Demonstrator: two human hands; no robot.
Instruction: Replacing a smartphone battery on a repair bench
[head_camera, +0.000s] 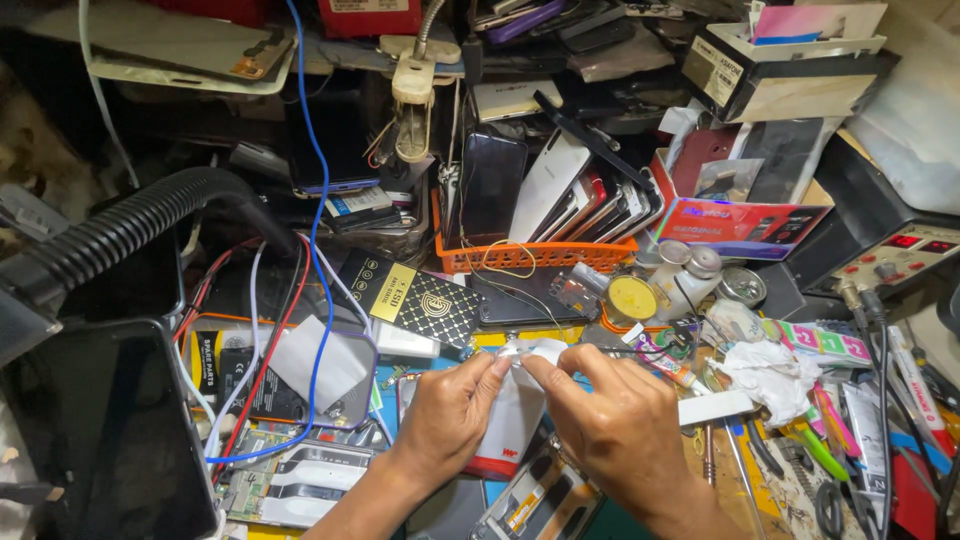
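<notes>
Your left hand (450, 410) and right hand (610, 420) pinch a white wrapper (525, 385) with a red lower edge. At twelve o'clock from it stands an orange basket (530, 255); at eleven o'clock lies a black packet (420, 298) with a gold stripe and a fine dotted pattern. A blue cable (318, 200) and red wires (275, 330) run at nine o'clock beside a ribbed black hose (120, 235). At one o'clock sits a yellow disc (633, 297).

Thin white paper or film (530, 352), crinkled and slightly shiny, sits pinched between both hands; crumpled white tissue (770, 375) at right looks soft and matt; the black hose (120, 235) at left is ribbed plastic; the orange basket (535, 255) in the upper middle is latticed plastic, holding glossy glass-faced phones (495, 185)
</notes>
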